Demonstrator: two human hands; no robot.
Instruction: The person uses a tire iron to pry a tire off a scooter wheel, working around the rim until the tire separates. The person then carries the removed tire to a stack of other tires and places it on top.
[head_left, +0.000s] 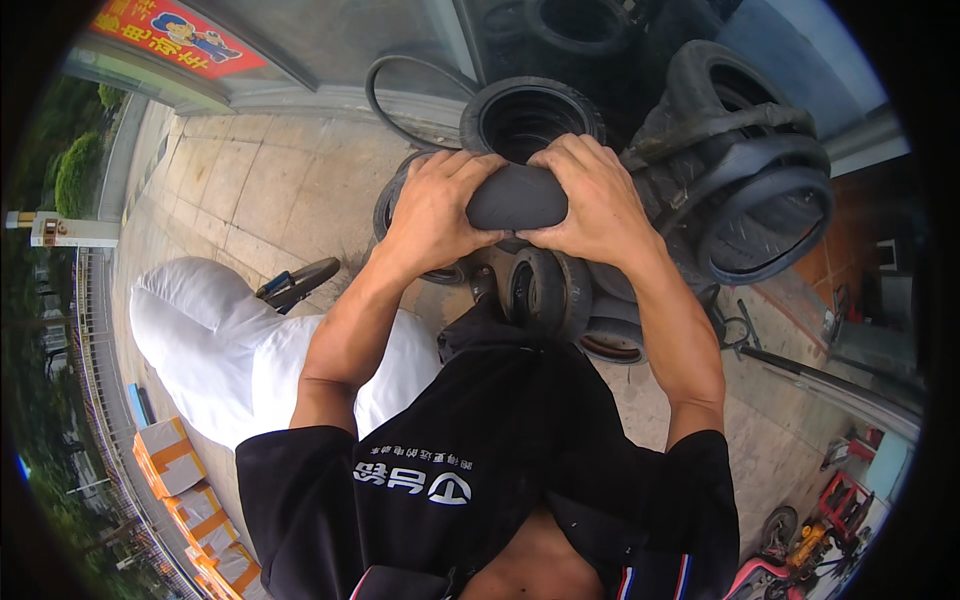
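Observation:
Both of my hands grip a black tire (517, 197) in front of me, one at each side. Its smooth, dark tread faces up, and its lower part is hidden. My left hand (440, 205) wraps its fingers over the left side, thumb toward me. On the right side my right hand (597, 200) is closed on it the same way. Just beyond the hands lies a stack of tires (475, 118). Nearer my feet, below the held tire, stand more worn tires (575, 295).
To the right a heap of old tires (708, 240) leans by the glass front. A thin tire (373, 92) rests against the wall. White covered bulk (205, 345) sits at left, with taped cartons (170, 460) behind. A wheeled vehicle (800, 545) shows at lower right.

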